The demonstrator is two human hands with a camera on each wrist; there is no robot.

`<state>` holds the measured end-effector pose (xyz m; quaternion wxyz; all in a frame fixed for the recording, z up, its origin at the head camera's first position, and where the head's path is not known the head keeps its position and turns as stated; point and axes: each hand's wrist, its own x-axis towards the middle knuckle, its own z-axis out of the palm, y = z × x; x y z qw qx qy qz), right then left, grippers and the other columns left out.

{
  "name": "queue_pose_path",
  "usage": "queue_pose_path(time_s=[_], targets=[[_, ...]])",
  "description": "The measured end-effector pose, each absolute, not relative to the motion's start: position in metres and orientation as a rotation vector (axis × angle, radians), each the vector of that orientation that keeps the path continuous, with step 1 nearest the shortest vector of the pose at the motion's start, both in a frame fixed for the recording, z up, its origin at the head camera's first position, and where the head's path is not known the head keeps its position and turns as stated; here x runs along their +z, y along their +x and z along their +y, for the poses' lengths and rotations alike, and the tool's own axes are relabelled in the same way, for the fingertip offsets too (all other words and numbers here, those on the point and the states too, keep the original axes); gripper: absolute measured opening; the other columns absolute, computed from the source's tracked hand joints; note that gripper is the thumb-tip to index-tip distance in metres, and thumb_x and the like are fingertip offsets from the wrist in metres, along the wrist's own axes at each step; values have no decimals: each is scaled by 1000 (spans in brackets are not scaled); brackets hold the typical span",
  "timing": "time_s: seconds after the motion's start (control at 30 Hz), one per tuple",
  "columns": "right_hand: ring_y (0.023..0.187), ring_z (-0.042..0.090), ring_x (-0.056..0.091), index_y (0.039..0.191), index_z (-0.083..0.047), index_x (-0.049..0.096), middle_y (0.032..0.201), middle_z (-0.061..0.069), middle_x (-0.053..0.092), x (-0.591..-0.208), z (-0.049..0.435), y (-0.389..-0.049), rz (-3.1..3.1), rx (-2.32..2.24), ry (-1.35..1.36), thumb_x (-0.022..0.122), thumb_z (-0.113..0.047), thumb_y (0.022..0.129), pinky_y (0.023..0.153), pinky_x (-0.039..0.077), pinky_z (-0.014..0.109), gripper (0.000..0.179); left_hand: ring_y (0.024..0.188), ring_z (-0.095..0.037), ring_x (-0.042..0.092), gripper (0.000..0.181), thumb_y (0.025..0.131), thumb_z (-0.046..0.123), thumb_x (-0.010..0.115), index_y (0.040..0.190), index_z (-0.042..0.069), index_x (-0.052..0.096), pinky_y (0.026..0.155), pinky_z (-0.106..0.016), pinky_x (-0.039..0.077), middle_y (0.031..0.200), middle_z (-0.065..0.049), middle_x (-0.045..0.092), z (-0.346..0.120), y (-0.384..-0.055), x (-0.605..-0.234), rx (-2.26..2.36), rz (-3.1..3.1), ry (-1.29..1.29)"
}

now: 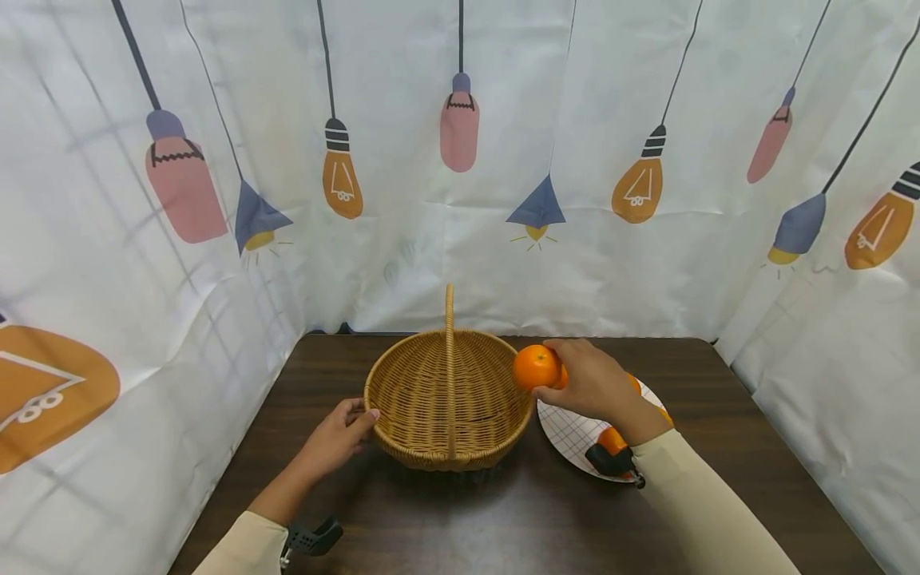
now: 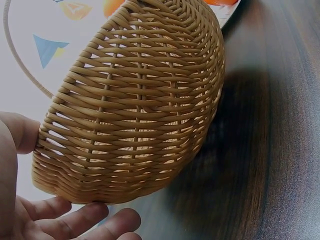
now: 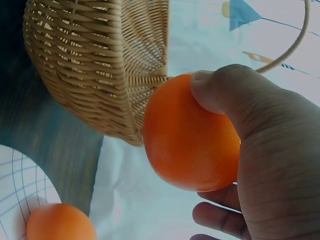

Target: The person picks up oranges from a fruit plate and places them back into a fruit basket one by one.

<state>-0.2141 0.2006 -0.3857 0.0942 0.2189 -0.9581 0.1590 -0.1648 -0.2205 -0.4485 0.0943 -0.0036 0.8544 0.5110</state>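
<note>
A wicker basket (image 1: 402, 443) with a tall arched handle stands on the dark table. My left hand (image 1: 341, 439) grips its left rim, thumb at the edge and fingers against the outer side, as the left wrist view also shows around the woven wall (image 2: 140, 105). In my right hand (image 1: 592, 383) an orange (image 1: 535, 366) is held between thumb and fingers, just beside the basket's right rim. The right wrist view shows this orange (image 3: 192, 135) close up. A second bit of orange colour shows behind it in the head view; I cannot tell whether it is held.
Right of the basket, a white plate (image 1: 564, 431) with a grid pattern bears several oranges (image 1: 612, 439), partly hidden under my right arm. The dark wooden table (image 1: 431, 527) reaches back to a white curtain (image 1: 417, 263) printed with lamps.
</note>
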Motion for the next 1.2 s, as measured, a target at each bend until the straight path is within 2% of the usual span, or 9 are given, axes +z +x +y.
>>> queue_pose_path(time_s=[0.4,0.6,0.93,1.13,1.2], targets=[[120,32,57,146,-9,55,137,10,61,-389,184,-218,-2864,477,677,82,-55,81,89,52,50,84,113,-36,64,67,107,40,55,149,-8,36,87,-48,57,141,-30,53,-221,-165,-450,1516,2538,-2],[119,29,58,146,-9,55,134,8,62,-393,177,-218,-2876,478,700,81,-56,81,89,52,49,84,111,-35,64,65,107,38,55,148,-8,36,87,-47,57,140,-30,53,-222,-166,-450,1520,2537,-6],[112,23,58,144,-13,56,129,3,64,-402,167,-221,-2902,507,699,82,-56,80,83,53,44,82,111,-36,65,66,107,39,55,148,-9,36,86,-48,57,140,-30,53,-220,-165,-449,1521,2534,-1],[108,24,60,145,-13,56,131,6,63,-406,163,-220,-2906,486,679,81,-59,79,75,54,45,84,111,-35,65,65,107,38,55,148,-9,36,86,-47,57,140,-30,54,-221,-164,-450,1526,2533,-7],[108,24,60,145,-12,56,131,7,63,-407,162,-220,-2904,484,682,81,-58,79,76,54,45,84,111,-35,64,65,107,38,55,148,-9,36,86,-47,57,139,-30,54,-220,-164,-450,1522,2536,-9]])
